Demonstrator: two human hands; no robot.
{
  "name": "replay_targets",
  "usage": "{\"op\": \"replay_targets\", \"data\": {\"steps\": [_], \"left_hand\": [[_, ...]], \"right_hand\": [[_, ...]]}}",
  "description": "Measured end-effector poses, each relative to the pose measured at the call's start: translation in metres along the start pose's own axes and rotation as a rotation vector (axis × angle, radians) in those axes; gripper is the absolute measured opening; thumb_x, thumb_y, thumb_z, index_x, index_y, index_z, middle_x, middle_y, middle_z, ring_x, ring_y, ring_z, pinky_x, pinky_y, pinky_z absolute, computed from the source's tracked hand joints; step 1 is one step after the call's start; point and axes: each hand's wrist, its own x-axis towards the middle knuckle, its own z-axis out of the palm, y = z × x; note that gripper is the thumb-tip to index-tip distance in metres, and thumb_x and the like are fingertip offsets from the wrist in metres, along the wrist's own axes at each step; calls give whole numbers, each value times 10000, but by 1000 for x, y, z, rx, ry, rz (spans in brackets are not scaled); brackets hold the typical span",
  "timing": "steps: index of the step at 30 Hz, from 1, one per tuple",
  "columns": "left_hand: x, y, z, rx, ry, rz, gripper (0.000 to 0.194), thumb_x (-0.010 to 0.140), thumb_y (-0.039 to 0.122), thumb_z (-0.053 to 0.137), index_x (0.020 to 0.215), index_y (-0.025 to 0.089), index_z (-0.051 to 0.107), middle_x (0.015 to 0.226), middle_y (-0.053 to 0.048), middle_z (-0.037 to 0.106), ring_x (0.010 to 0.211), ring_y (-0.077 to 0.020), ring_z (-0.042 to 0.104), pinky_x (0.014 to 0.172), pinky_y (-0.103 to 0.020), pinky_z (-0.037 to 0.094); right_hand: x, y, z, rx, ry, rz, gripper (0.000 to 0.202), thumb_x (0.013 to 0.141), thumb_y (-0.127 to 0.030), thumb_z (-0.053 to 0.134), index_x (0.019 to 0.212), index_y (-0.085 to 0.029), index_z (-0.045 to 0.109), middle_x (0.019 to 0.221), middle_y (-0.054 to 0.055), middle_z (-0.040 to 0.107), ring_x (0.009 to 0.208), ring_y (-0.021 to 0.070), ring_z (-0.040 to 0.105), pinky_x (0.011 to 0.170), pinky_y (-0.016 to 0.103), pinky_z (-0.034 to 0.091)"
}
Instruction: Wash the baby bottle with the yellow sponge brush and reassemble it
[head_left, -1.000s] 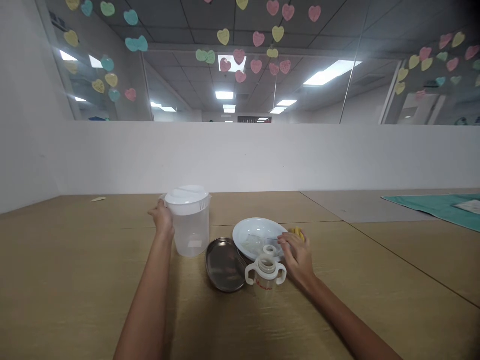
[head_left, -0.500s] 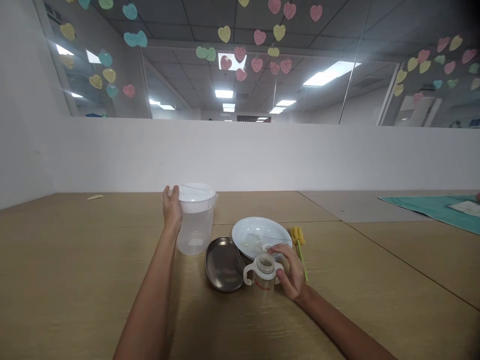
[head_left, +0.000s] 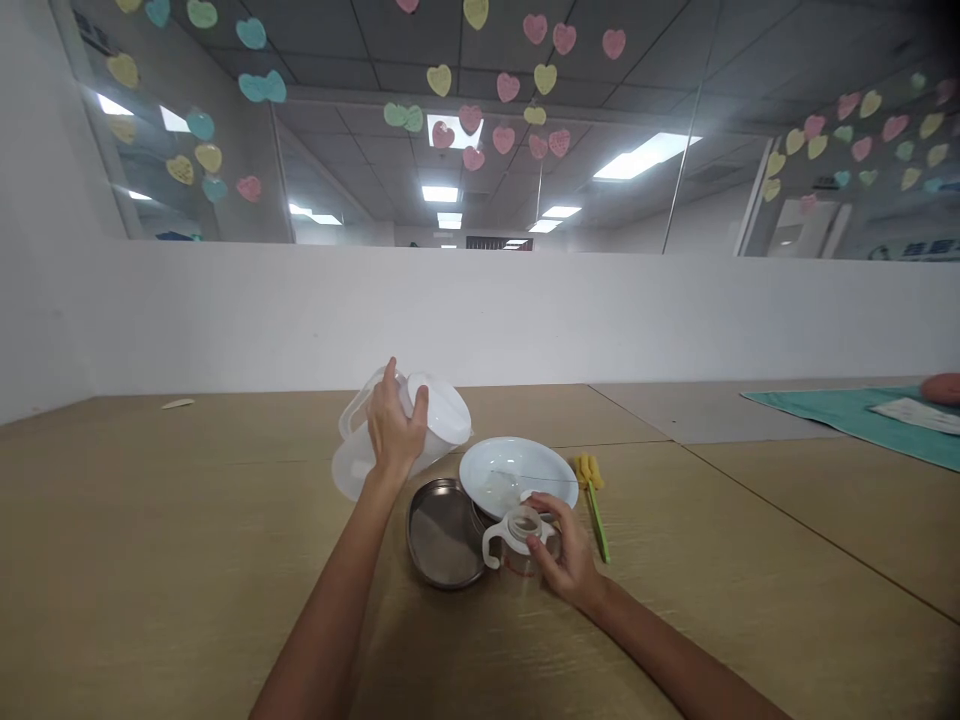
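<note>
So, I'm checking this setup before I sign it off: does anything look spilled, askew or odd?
Only the pitcher looks askew: in the left hand, it tips toward the bottle instead of standing upright. I see no spill or damage.

Tan wood-look tabletop (head_left: 225, 600) before you, dark seams on right; pale grey section (head_left: 720, 412) at right rear. Kidney-shaped steel tray (head_left: 444, 540) lying flat. Shallow white dish (head_left: 553, 468) just beyond tray, to your right. Yellow-headed brush with green handle (head_left: 598, 518) right of dish, handle toward you. Teal cloth (head_left: 832, 412) far right. Flat cream sliver (head_left: 178, 404) far left. Clear bottle with white handles (head_left: 520, 556): contact with tabletop unclear.
</note>
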Motion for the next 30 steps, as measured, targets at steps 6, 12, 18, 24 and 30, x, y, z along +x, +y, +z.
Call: {"op": "replay_targets", "data": {"steps": [6, 12, 18, 24, 30], "left_hand": [[-4, 2, 4, 138, -118, 184, 627, 850, 406, 428, 1383, 110, 285, 1051, -153, 569, 1011, -289, 523, 901, -446, 387], [-5, 3, 5, 260, -182, 272, 623, 860, 409, 398, 1390, 108, 271, 1010, -142, 558, 961, -283, 525, 873, -426, 386], [-4, 7, 3, 232, -221, 269, 622, 852, 405, 411, 1389, 118, 281, 1041, -153, 559, 983, -291, 528, 881, -445, 386], [13, 36, -33, -48, -84, 75, 715, 818, 462, 465, 1406, 130, 229, 1118, -133, 572, 1019, -263, 542, 886, -416, 419], [6, 84, -61, -77, -213, 171, 744, 802, 475, 480, 1417, 164, 198, 1017, -92, 603, 944, -246, 562, 821, -399, 450]], "right_hand": [[2, -2, 1, -7, 0, 5, 363, 836, -297, 490, 1172, -176, 424, 990, 104, 627, 886, 200, 624, 735, 314, 528], [4, -4, -1, -42, 8, -5, 316, 830, -294, 496, 1120, -173, 465, 983, 104, 630, 896, 203, 623, 728, 303, 531], [4, -5, -1, -47, -2, -4, 309, 825, -283, 503, 1113, -177, 473, 991, 101, 628, 918, 199, 618, 736, 292, 529], [6, -6, -1, -37, 4, -15, 308, 820, -278, 512, 1110, -180, 477, 987, 95, 627, 914, 194, 615, 741, 284, 527], [5, -5, -2, -44, -12, 7, 323, 818, -282, 512, 1121, -178, 467, 971, 96, 635, 881, 190, 622, 722, 284, 527]]}}
